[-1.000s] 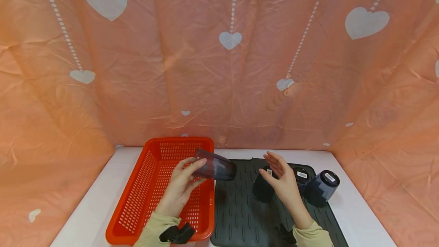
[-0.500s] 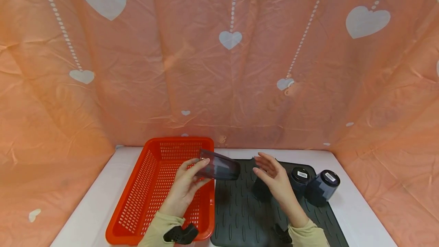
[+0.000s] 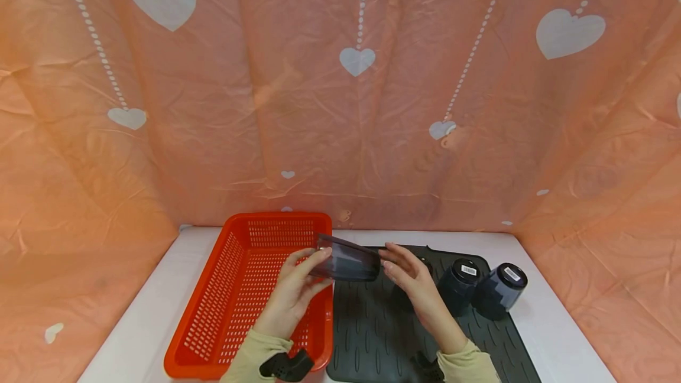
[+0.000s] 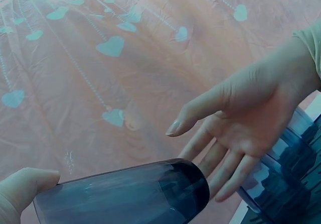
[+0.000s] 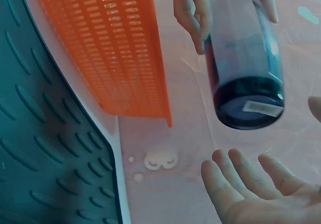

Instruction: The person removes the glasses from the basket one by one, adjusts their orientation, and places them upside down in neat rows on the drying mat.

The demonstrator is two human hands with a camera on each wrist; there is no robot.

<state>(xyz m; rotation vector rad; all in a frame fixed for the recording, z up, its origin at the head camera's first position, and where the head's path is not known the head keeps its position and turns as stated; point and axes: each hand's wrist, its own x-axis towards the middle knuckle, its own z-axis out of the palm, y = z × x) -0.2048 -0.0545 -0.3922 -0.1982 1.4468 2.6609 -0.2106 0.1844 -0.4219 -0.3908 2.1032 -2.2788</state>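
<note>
Dark translucent tumbler (image 3: 348,263), lower centre of the head view, held on its side with the mouth toward the left of the frame and the closed base toward the right. Smoky blue-grey plastic, slightly tapered, apparently empty. In the right-wrist view it occupies the upper right, a white barcode label (image 5: 262,108) on its base.

barcode stickers sit on the dark cups' bases (image 3: 469,270), nothing on them readable.
</note>
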